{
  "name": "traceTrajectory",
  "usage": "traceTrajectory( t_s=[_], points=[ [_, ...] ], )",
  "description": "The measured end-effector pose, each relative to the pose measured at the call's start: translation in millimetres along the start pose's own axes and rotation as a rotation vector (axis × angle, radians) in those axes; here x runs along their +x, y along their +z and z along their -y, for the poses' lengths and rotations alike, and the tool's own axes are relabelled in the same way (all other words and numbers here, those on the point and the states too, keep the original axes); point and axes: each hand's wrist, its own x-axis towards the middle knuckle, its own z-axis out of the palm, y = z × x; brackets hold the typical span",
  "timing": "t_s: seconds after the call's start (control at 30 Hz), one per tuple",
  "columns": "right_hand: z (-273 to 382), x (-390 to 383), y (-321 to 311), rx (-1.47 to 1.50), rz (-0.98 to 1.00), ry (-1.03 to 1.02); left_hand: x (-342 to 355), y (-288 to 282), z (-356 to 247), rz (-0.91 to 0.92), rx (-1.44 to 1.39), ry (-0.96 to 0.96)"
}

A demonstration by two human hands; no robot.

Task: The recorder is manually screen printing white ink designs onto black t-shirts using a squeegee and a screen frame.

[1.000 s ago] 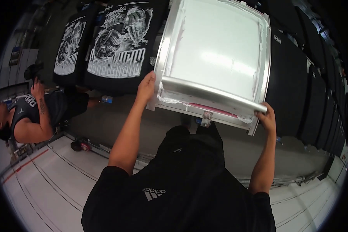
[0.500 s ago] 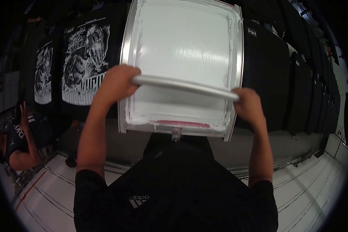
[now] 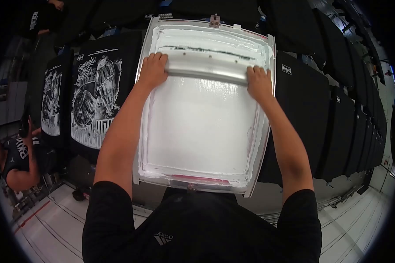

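A long silver squeegee (image 3: 206,68) lies across the far part of a metal-framed screen (image 3: 251,187), with my left hand (image 3: 152,70) closed over its left end and my right hand (image 3: 259,83) gripping its right end. Thick white ink (image 3: 210,37) lines the far band and borders of the screen, and a dark streak shows just beyond the blade. The middle of the mesh (image 3: 199,127) is coated in smoother white. A pink strip shows along the near edge, where a small metal clamp (image 3: 191,187) sits.
Black shirts with white and grey printed artwork (image 3: 94,96) lie on platens to the left. A row of plain black shirts (image 3: 298,122) stretches to the right. A co-worker (image 3: 19,168) in a sleeveless top is at the lower left; another person's arm (image 3: 44,30) shows at the top left.
Both hands and the squeegee have moved from the screen's near end to its far end, away from my body. My hands have shifted from beside the bar's ends to over its top.
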Motion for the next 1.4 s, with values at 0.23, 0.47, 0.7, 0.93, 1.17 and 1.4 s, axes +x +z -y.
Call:
traceTrajectory(
  t_s=[0.23, 0.47, 0.7, 0.93, 1.17, 1.4],
  points=[
    [51, -154, -105, 0.288, 0.183, 0.010, -155, -114, -54, 0.071, -0.222, 0.097],
    [118, -308, -152, 0.414, 0.232, 0.021, -297, -183, -114, 0.302, -0.354, -0.041],
    [125, -315, -127, 0.398, 0.424, 0.087, -315, -152, -119, 0.251, -0.365, -0.050],
    [123, -299, -110, 0.356, 0.210, 0.056, -318, -125, -117, 0.070, -0.268, 0.000],
    [46, -116, -71, 0.238, 0.022, 0.052, -119, -68, -34, 0.074, -0.273, -0.021],
    [-31, 52, -42, 0.085, 0.116, 0.090, 67, -34, 26, 0.122, -0.073, -0.048]
  ],
)
